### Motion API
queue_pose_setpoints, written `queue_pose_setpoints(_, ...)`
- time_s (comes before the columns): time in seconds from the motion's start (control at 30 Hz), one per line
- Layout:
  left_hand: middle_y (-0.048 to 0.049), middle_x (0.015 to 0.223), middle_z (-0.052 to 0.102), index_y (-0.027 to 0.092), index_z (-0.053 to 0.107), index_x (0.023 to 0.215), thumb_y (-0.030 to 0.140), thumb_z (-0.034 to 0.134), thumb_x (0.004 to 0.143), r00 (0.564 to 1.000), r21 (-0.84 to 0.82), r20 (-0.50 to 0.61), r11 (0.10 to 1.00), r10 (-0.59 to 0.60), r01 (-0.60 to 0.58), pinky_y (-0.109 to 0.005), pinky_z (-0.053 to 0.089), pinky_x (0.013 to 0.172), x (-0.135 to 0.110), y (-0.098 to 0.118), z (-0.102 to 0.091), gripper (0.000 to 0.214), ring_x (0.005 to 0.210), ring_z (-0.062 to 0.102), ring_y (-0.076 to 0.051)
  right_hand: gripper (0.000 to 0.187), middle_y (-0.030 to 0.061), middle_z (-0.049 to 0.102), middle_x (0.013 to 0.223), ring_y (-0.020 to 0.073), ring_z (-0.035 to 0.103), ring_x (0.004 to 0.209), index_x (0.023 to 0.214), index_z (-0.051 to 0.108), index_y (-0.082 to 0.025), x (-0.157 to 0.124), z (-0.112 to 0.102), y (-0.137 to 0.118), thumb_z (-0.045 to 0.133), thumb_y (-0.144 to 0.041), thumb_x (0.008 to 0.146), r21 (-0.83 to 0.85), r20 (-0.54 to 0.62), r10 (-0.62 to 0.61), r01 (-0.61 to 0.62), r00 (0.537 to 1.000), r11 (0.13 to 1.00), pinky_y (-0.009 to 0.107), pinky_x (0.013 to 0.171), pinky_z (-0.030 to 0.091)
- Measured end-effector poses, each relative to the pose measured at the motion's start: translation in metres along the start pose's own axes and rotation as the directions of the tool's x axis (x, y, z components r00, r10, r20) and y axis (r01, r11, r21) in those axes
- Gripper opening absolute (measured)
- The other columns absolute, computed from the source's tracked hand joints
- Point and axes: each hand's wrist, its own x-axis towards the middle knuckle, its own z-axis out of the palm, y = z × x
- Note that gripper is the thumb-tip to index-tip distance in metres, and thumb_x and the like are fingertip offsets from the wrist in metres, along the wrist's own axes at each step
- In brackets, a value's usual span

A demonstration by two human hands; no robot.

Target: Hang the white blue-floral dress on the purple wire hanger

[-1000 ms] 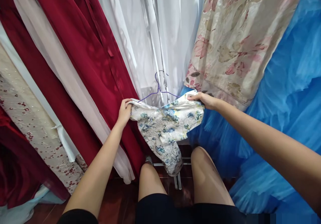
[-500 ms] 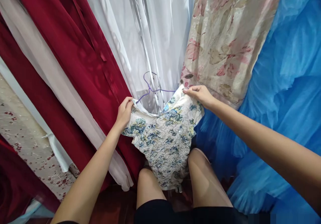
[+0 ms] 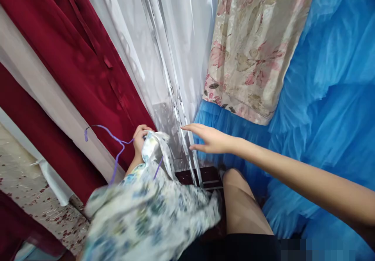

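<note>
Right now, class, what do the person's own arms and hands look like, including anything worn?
The left hand and right hand are ungloved. The right forearm is bare, with no sleeve, watch or bracelet visible. Most of the left arm is hidden.

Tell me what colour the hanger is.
The hanger is mostly purple, seen best in the head view.

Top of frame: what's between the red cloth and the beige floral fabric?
White cloth, with slim metal-looking rails running down in front of it; shows in the head view.
</note>
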Motion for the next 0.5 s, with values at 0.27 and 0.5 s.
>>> queue_pose_setpoints(0.27, -0.0005, 0.080, 0.059, 0.022, 0.045, 0.088, 0.010, 0.054, 0.059, 0.822, -0.545, 0.561, 0.790, 0.097, 0.279, -0.035, 0.055, 0.078, -0.054, 0.077, 0.054, 0.033, 0.079, 0.063, -0.019, 0.119, 0.0160, 0.049, 0.152, 0.0414, 0.058, 0.124, 0.162, -0.006, -0.031, -0.025, 0.051, 0.010, 0.075, -0.042, 0.076, -0.211, -0.188, -0.050, 0.010, 0.981, 0.977, 0.054, 0.097, 0.049)
queue_pose_setpoints(0.5, -0.0114, 0.109, 0.071, 0.016, 0.068, 0.113, 0.026, 0.049, 0.093, 0.875, -0.090, 0.324, 0.910, -0.358, 0.406, -0.039, 0.057, 0.091, -0.055, 0.025, 0.027, 0.029, 0.107, 0.067, -0.025, 0.070, 0.0119, 0.070, 0.125, 0.0362, 0.069, 0.106, 0.137, 0.051, -0.024, -0.079, -0.002, 0.038, 0.073, -0.042, 0.073, -0.300, -0.426, 0.294, -0.440, 0.856, 0.846, 0.039, 0.077, 0.053)
